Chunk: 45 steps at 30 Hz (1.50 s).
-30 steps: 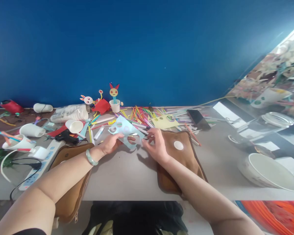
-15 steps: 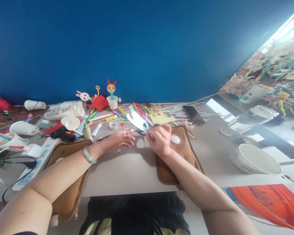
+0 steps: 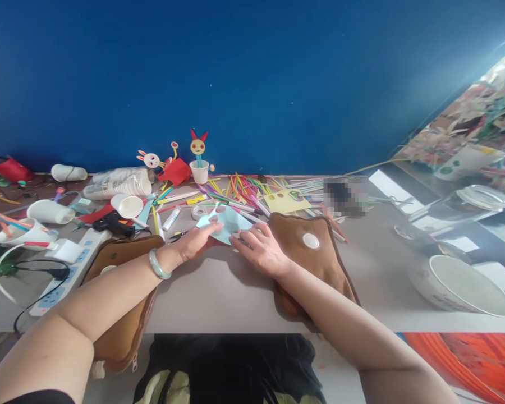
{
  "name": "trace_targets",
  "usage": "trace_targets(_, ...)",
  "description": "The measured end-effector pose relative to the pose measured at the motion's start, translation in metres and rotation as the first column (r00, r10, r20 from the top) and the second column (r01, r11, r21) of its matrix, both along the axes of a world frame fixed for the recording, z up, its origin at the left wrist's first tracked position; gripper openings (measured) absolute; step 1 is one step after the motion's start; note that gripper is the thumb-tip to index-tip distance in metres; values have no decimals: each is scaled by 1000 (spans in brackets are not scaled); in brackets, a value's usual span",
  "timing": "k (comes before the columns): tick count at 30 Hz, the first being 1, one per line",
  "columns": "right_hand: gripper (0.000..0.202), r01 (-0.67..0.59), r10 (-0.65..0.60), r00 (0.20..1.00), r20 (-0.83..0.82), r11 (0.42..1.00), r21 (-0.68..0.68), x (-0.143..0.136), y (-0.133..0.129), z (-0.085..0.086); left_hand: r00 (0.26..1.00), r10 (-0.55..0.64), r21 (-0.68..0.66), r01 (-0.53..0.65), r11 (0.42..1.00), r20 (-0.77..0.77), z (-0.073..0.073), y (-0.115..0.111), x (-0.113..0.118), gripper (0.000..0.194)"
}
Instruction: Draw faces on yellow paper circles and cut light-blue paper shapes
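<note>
A light blue sheet of paper (image 3: 231, 220) with cut-out gaps along its edge is held over the table between both hands. My left hand (image 3: 200, 240), with a pale bangle at the wrist, pinches its left side with the thumb on top. At the lower right edge, my right hand (image 3: 261, 247) has its fingers curled on the paper. Scissors (image 3: 177, 236) lie beside my left hand, partly hidden by it. A roll of tape (image 3: 200, 212) rests just behind the paper. Under my right forearm is a brown padded pouch (image 3: 307, 269) bearing a white disc.
Colourful pipe cleaners (image 3: 239, 188) and a yellow sheet with holes (image 3: 286, 200) lie at the back. A paper cup figure (image 3: 199, 171) stands by the wall. To the left are a power strip (image 3: 78, 264) and a glue gun (image 3: 113, 224); a white bowl (image 3: 463, 286) stands right.
The blue paper has come down and turned flatter. My left hand, previously apart with spread fingers, now grips its left side. The view has shifted slightly.
</note>
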State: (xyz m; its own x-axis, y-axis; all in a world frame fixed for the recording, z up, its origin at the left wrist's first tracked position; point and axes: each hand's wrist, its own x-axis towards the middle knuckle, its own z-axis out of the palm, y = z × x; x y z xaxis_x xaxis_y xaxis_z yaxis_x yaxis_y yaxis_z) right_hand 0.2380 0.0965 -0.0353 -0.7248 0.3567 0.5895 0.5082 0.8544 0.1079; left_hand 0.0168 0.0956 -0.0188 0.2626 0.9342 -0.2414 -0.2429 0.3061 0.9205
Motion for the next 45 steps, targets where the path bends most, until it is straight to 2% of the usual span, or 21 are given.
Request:
trace_targets(3, 32, 42, -42, 998, -46, 999, 0, 4, 3, 0, 997, 6, -77, 0, 997, 80, 2, 3, 4, 13)
trace_targets(6, 33, 58, -60, 990, -125, 998, -18, 8, 5, 0, 994, 54, -101, -45, 994, 94, 5, 5, 3, 10)
trace_targets(9, 28, 74, -119, 948, -295, 984, -160, 10, 8, -3, 987, 134, -114, -123, 986, 94, 4, 7, 0, 10)
trace_targets(11, 21, 92, -215, 883, -418, 951, -296, 12, 11, -4, 980, 174, -116, -163, 980, 93, 3, 7, -2, 12)
trace_targets(13, 18, 95, -328, 802, -499, 895, -435, 13, 14, -5, 982, 166, -94, -158, 983, 89, 2, 7, -2, 17)
trace_targets(16, 26, 44, -444, 728, -523, 792, -609, 14, 17, -3, 994, 52, -68, -46, 997, 98, 3, 4, 0, 28)
trace_targets(19, 34, -42, -481, 731, -484, 677, -735, 12, 13, 3, 993, -44, -76, 52, 996, 111, 3, -1, 2, 35)
trace_targets(22, 32, -120, -456, 787, -416, 549, -827, 9, 7, 9, 994, -36, -90, 45, 995, 100, 1, -4, 3, 33)
trace_targets(26, 33, -176, -464, 796, -389, 438, -882, 6, 4, 11, 992, -74, -110, 86, 990, 105, -1, -4, 3, 36)
trace_targets(29, 37, -213, -512, 764, -394, 376, -902, 7, 7, 10, 996, -41, -74, 47, 996, 82, 0, -2, 3, 37)
trace_targets(31, 40, -216, -539, 744, -396, 368, -905, 8, 9, 10, 996, -77, -43, 79, 996, 52, -1, -1, 3, 34)
trace_targets(34, 41, -194, -543, 737, -403, 400, -895, 9, 10, 9, 983, -184, -21, 183, 983, -28, -2, -2, 2, 29)
trace_targets(36, 40, -188, -540, 743, -395, 398, -898, 9, 10, 9, 975, -209, -11, 209, 978, -79, -3, -3, 2, 28)
trace_targets(38, 38, -200, -536, 749, -389, 377, -905, 9, 9, 10, 979, -171, -1, 172, 985, -115, -3, -3, 3, 28)
trace_targets(42, 36, -234, -479, 803, -355, 295, -926, 8, 7, 12, 986, -61, 25, 66, 997, -158, -1, -3, 4, 24)
trace_targets(45, 33, -316, -399, 830, -390, 239, -918, 8, 7, 14, 974, -75, 52, 88, 995, -214, -2, -3, 2, 27)
